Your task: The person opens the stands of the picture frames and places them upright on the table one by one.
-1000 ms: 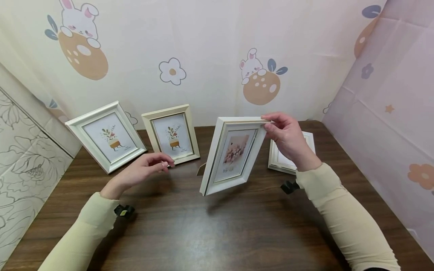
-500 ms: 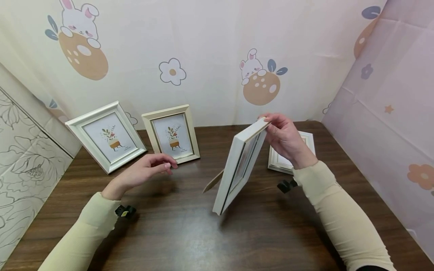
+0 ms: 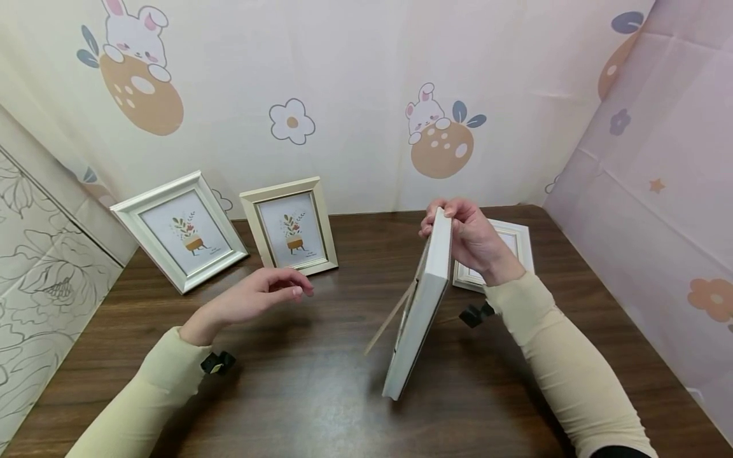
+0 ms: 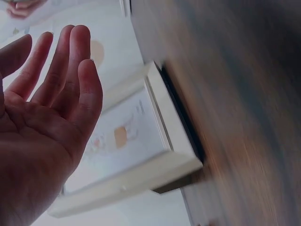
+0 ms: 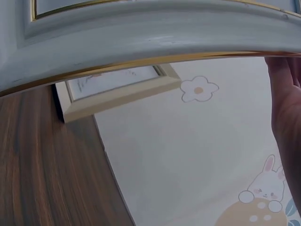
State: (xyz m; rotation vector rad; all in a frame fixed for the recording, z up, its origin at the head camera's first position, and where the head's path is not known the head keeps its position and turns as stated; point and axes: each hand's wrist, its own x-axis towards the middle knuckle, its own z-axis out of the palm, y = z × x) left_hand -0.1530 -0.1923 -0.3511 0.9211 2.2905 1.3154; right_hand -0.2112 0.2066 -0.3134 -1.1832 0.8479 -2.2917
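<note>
My right hand [image 3: 466, 238] pinches the top of a white picture frame [image 3: 422, 312], fingers behind and thumb in front. The frame tilts edge-on to the head view, its back turned left and its thin kickstand [image 3: 389, 321] sticking out. In the right wrist view the white frame's moulding [image 5: 141, 40] with gold trim crosses the top. My left hand [image 3: 258, 296] hovers over the table with fingers loosely bent, holding nothing. Just behind it stands a cream picture frame [image 3: 328, 236] with a plant-pot print, also seen past the left hand [image 4: 51, 108] in the left wrist view.
A larger pale picture frame [image 3: 186, 280] with a similar print stands at the back left. Behind my right hand another white frame [image 3: 523, 245] leans back, partly covered. A patterned curtain [image 3: 349, 127] hangs behind the dark wooden table [image 3: 309, 394].
The white frame has turned from showing its picture to edge-on, and its lower end has swung nearer and right. My left hand has drifted slightly right, off the cream frame's lower edge.
</note>
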